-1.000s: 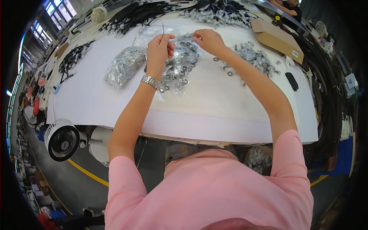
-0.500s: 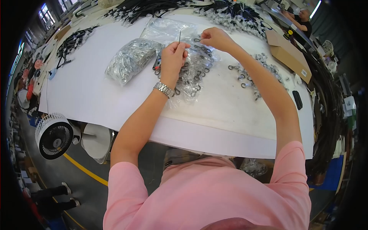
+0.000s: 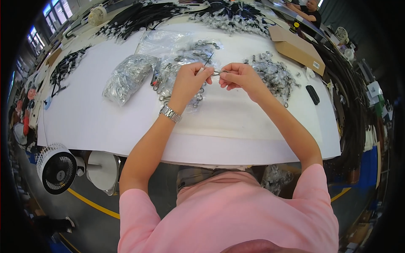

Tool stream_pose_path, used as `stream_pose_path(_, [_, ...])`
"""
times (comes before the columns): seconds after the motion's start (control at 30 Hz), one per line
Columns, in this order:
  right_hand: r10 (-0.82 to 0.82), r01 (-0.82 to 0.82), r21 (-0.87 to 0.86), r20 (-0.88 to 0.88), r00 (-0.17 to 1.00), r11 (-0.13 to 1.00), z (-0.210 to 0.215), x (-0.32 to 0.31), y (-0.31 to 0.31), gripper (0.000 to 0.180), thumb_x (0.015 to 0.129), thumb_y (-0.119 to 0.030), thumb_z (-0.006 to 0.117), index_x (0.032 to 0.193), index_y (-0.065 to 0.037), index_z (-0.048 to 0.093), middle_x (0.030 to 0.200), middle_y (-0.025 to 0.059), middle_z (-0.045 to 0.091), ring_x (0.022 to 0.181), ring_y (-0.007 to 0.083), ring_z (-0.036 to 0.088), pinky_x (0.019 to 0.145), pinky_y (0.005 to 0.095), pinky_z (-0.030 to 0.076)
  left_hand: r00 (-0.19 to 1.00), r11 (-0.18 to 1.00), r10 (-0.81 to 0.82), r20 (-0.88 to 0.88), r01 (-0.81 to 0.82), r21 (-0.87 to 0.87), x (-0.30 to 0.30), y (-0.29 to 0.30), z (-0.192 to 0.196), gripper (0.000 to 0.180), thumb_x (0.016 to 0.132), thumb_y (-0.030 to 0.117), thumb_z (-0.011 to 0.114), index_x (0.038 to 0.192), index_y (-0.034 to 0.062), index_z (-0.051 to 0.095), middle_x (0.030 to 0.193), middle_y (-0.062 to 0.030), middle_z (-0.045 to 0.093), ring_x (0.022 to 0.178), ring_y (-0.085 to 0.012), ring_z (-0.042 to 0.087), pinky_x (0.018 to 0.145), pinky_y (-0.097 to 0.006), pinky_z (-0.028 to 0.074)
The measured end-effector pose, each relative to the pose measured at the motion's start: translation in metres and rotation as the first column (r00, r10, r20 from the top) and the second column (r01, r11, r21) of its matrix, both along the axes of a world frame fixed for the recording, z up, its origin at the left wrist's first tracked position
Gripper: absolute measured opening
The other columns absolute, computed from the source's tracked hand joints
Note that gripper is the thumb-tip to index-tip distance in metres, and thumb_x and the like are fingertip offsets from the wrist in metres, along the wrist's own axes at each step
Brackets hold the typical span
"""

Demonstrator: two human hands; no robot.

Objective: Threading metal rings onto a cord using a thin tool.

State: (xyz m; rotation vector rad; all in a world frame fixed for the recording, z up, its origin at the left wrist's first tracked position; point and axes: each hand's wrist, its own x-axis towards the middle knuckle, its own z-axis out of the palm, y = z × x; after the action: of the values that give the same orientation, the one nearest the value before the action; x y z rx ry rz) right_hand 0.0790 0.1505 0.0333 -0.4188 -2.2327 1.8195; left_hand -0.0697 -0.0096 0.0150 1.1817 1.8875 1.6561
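My left hand (image 3: 190,82) is closed on a thin dark rod-shaped tool (image 3: 209,59), its tip pointing up and away. My right hand (image 3: 242,78) pinches a small metal ring-ended piece (image 3: 217,73), which spans the gap between my two hands and meets the fingers of the left. Beneath and beyond the left hand, similar metal pieces (image 3: 196,100) lie loose on clear plastic. Past my right hand spreads a heap of metal pieces in clear wrapping (image 3: 276,76).
A full clear plastic bag (image 3: 128,78) sits on the white table (image 3: 97,122) at left, beside a dark-handled tool (image 3: 156,76). Black straps (image 3: 143,17) lie along the far side. At right are a cardboard box (image 3: 297,49) and a black object (image 3: 312,95). A person (image 3: 310,14) works beyond.
My right hand has come nearer and lower, meeting my left with a metal piece. The left hand's tool now tilts right. The whole view has shifted slightly.
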Motion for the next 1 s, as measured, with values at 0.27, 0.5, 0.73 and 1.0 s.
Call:
stream_pose_path(0.27, [-0.092,0.074,-0.149,-0.117,0.989,0.986,-0.018,0.048,0.006,0.029,0.098,-0.022,0.072,0.119,-0.003,0.065,0.090,0.0035,0.072,0.080,0.0106,0.069,0.076,0.0244,0.054,0.994,0.997,-0.073,-0.086,0.073,0.001,0.040,0.008,-0.003,0.021,0.095,0.021,0.070,0.093,0.0007,0.076,0.076,0.0021,0.070,0.056,-0.0004,0.039,0.052,-0.022,0.031])
stream_pose_path(0.5, [-0.144,0.094,-0.245,-0.198,0.970,0.965,-0.045,0.069,0.022,0.021,0.100,-0.021,0.070,0.115,-0.006,0.069,0.084,-0.0002,0.071,0.077,0.0066,0.066,0.072,0.0230,0.052,0.933,0.961,-0.232,0.274,0.264,-0.087,0.069,0.031,0.001,0.026,0.099,0.025,0.067,0.092,0.0008,0.073,0.072,0.0022,0.066,0.048,-0.0012,0.037,0.044,-0.022,0.025])
stream_pose_path(0.73, [-0.212,0.154,-0.352,-0.133,0.968,0.923,-0.045,0.072,0.019,0.020,0.101,-0.023,0.070,0.110,-0.005,0.069,0.078,0.0000,0.070,0.070,0.0072,0.065,0.067,0.0229,0.052,0.970,0.979,-0.155,0.185,0.176,-0.102,0.078,0.034,-0.011,0.024,0.099,0.023,0.069,0.092,0.0013,0.077,0.072,0.0019,0.068,0.050,-0.0002,0.037,0.046,-0.022,0.026])
stream_pose_path(1.0, [-0.296,0.252,-0.221,-0.194,0.935,0.942,-0.045,0.074,0.013,0.020,0.103,-0.021,0.066,0.100,-0.003,0.073,0.072,-0.0013,0.065,0.065,0.0059,0.059,0.062,0.0223,0.048,0.970,0.981,-0.169,0.174,0.183,-0.064,0.083,0.034,-0.013,0.023,0.101,0.020,0.067,0.105,-0.0014,0.075,0.083,-0.0034,0.073,0.048,-0.0009,0.040,0.044,-0.020,0.028])
